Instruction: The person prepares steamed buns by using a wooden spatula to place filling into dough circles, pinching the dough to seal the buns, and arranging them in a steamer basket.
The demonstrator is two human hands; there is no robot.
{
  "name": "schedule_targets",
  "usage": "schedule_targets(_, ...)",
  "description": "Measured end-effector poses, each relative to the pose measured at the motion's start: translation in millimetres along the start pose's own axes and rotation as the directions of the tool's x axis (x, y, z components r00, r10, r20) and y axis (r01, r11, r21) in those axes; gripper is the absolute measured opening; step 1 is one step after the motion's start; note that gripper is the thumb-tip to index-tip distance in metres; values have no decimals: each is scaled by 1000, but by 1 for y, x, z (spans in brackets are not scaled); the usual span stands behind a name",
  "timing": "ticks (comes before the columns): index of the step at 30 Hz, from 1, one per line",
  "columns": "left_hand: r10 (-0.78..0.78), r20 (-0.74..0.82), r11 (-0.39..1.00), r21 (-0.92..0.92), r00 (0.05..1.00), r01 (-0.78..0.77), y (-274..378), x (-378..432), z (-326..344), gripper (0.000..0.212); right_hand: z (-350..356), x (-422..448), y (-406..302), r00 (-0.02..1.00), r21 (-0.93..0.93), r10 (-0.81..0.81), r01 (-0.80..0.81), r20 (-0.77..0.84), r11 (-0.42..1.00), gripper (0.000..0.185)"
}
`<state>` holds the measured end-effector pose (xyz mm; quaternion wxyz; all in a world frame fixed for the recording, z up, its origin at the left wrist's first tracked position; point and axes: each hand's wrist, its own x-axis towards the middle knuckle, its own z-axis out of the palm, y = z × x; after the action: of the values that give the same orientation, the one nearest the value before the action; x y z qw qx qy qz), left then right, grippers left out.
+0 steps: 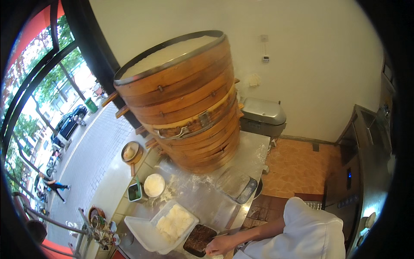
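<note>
My right hand (221, 245), at the bottom centre, is at the right edge of a black tray of dark brown filling (199, 239). Its fingers are curled; whether they hold a thin tool is unclear. A small pale piece (218, 256) shows just below it at the picture's rim. My left hand is out of view. Left of the filling, an uncovered white plastic container (196, 220) holds pale dough pieces (174, 223); a translucent lid (142, 231) leans at its left side. A digital scale (247, 191) with a clear tray stands on the metal worktop (194, 194).
A tall stack of bamboo steamers (181, 97) rises behind. A bowl of white powder (154, 185), a square container with a green-handled tool (135, 191) and a small steamer (132, 152) stand left. A grey lidded appliance (263, 113) stands behind right. Tiled floor (297, 165) lies right.
</note>
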<state>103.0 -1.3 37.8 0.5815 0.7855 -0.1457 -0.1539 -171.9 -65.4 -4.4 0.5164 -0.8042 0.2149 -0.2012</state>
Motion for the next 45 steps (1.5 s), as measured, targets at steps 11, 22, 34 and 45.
schedule_targets(11,-108,-168,979,-191,980,75,-83,38,-165,29,11,47,-59,996,-160,53,-40,77,986,21)
schedule_targets(22,-161,-246,968,-230,956,104,-110,33,-253,20,93,101,-126,973,-219,92,-44,214,975,14)
schedule_targets(34,-262,-149,936,-280,954,213,-139,34,-279,17,159,115,-43,806,-273,296,-174,512,946,23)
schedule_targets(45,-323,-192,926,-267,927,268,-132,-4,-283,17,244,119,20,558,552,233,-828,796,98,35)
